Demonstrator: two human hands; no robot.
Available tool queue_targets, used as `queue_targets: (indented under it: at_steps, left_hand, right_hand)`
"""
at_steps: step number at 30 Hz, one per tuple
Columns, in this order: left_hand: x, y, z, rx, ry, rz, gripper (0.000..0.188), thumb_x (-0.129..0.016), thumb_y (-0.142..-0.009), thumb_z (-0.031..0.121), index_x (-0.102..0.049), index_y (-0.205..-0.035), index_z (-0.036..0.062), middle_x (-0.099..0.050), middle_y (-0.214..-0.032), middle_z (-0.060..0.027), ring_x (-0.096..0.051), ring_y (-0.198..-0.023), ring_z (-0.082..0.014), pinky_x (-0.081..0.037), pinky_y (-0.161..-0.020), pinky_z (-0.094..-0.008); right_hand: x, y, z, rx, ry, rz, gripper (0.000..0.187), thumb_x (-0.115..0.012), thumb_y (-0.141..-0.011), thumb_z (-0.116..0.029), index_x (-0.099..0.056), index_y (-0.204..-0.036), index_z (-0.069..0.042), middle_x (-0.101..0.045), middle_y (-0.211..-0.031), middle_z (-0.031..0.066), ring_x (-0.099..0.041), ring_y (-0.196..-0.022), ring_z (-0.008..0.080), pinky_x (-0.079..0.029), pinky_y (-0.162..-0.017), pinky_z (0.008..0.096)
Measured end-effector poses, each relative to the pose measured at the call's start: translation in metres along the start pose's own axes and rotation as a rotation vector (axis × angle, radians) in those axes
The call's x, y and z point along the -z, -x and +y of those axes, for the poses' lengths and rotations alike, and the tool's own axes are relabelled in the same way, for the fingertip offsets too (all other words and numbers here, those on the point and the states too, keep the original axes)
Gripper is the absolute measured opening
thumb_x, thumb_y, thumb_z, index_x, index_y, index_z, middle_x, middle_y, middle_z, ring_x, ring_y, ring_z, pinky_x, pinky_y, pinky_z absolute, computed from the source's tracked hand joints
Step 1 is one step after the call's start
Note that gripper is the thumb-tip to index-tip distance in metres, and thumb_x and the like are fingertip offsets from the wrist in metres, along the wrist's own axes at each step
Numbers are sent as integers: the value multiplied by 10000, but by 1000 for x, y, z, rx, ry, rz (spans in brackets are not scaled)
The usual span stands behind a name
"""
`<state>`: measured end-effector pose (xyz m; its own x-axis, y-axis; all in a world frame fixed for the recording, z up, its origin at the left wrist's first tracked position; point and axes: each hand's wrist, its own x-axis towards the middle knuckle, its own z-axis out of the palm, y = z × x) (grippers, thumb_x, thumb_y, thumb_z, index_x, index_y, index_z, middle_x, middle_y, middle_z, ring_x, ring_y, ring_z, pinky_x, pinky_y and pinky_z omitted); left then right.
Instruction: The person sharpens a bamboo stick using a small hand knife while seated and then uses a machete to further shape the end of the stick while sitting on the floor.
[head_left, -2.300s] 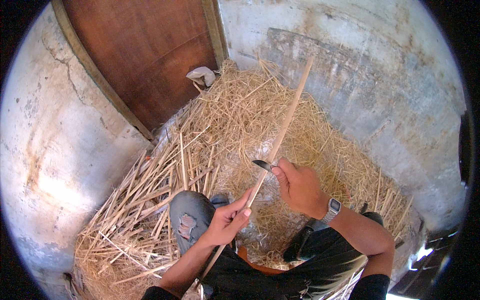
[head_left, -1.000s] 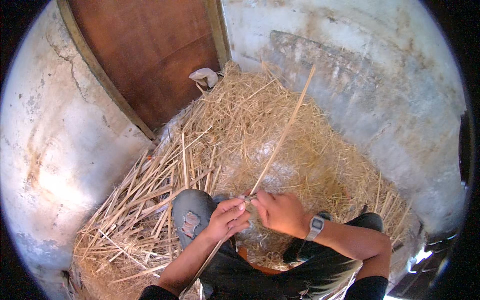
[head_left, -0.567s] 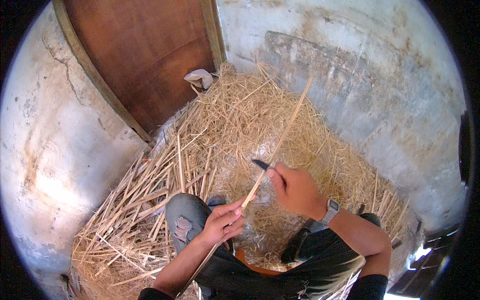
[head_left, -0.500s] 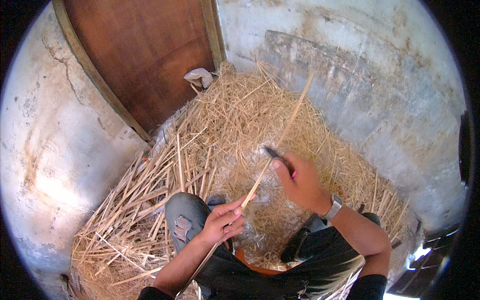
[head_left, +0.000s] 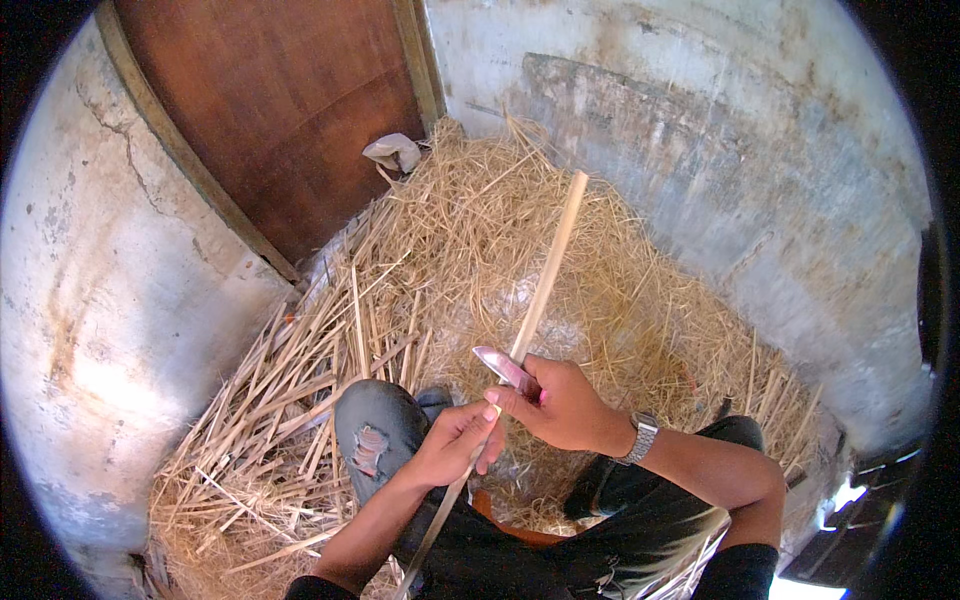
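"Shavings (head_left: 490,220) in a great heap, and a person bent-kneed at its near edge. What's in those hands?"

"A pale strip (head_left: 549,275), in the left hand (head_left: 455,440). That grip is narrow, thumb and fingers closed around the wood above the heap's near side. One end slants toward the heap's far edge; the other runs back off the near edge, over dark trousers (head_left: 490,560)."

"And the right hand (head_left: 570,408)?"

"Wrapped round a knife (head_left: 503,368), handle mostly hidden in the palm. The blade lies across the strip, over the heap's near half, and the right thumb comes in just beside the left fingers."

"I see a metal-banded watch (head_left: 642,438) on that wrist. What's around the heap?"

"Loose sticks (head_left: 280,400) along its left side, a brown door (head_left: 270,100) behind it to the left, and a crumpled pale bag (head_left: 392,152) at its far end, by the door. A stained wall (head_left: 720,170) rises to its right."

"And the ripped knee (head_left: 375,415)?"

"At the heap's near edge, just right of the sticks."
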<state>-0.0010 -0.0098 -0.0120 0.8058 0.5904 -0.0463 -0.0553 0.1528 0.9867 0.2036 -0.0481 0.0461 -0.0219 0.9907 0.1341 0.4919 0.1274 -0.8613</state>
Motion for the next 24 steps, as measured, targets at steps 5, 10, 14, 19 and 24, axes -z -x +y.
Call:
queue_targets:
  at_steps: [5,10,14,19,24]
  left_hand:
    - [0,1,14,132,19,54,555,-401,-1062,412,-418,-1468,34,-468,-623,-4,-440,-497,-97,-388,-476,-263]
    - [6,2,6,52,119,11,547,-454,-1029,301,-362,-1501,40,-488,-659,-15,-447,-506,-107,-376,-491,-256]
    - [4,1,5,67,113,3,574,-467,-983,196,-328,-1521,52,-495,-686,-13,-453,-531,-101,-358,-520,-230]
    - [-1,0,10,77,147,18,487,-482,-1015,197,-393,-1470,50,-465,-696,4,-411,-565,-81,-332,-518,-228]
    - [6,0,0,93,262,-42,418,-505,-1032,224,-442,-1402,40,-426,-708,28,-365,-595,-57,-291,-515,-226]
  right_hand:
    - [15,-16,14,61,0,123,359,-556,-1005,-308,-623,-893,27,-571,-603,142,-557,-531,220,-459,-531,365]
    - [30,-17,1,-14,-185,134,392,-462,-1049,-297,-616,-873,18,-528,-591,147,-538,-532,229,-450,-539,370]
    - [34,-15,-3,4,38,36,406,-449,-1047,-327,-629,-856,-17,-565,-608,165,-574,-524,293,-472,-545,421]
    - [14,-3,-1,100,446,-107,460,-431,-1028,-405,-658,-852,-47,-629,-646,188,-635,-587,386,-501,-562,503]
    - [-9,9,-1,146,523,-151,514,-421,-1017,-450,-666,-808,-49,-643,-638,194,-656,-598,400,-524,-559,526]
